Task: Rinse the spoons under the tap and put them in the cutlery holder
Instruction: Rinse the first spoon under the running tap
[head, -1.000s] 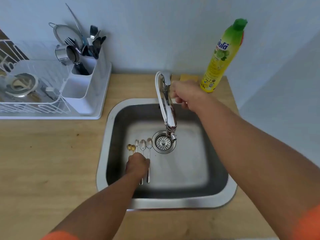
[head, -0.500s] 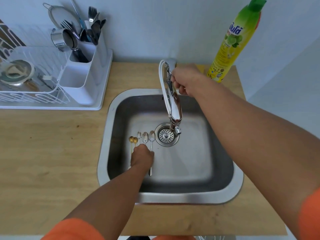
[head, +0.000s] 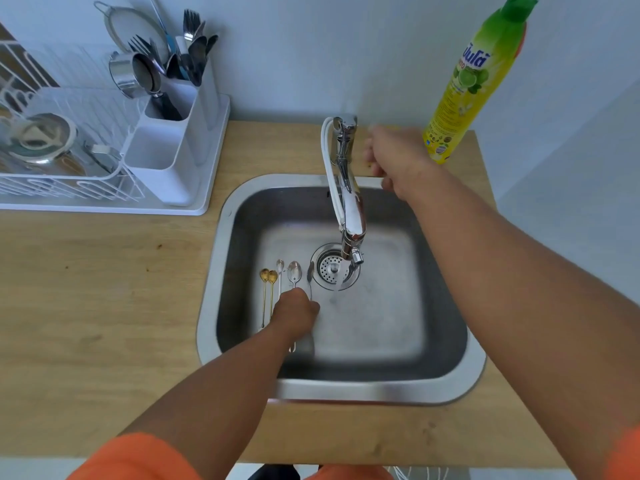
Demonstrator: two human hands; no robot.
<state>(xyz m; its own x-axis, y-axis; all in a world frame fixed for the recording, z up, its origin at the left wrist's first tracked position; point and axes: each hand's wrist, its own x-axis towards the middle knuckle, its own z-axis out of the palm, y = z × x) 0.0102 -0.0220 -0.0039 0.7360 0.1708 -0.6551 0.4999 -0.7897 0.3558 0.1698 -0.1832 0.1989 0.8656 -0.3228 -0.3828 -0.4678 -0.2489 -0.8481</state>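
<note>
Sink w/ tap: left hand closed on spoons; right hand blurred, fingers unclear. Next: lift spoons under spout.

Left hand is down in the sink, its grip closed over the handles of the spoons lying in a row beside the drain. Right hand is blurred, just beside the tap, apart from it. Water falls onto the drain. On the table, the cutlery holder stands in the white rack, forks and spoons upright inside. Yellow soap bottle at the back right.
</note>
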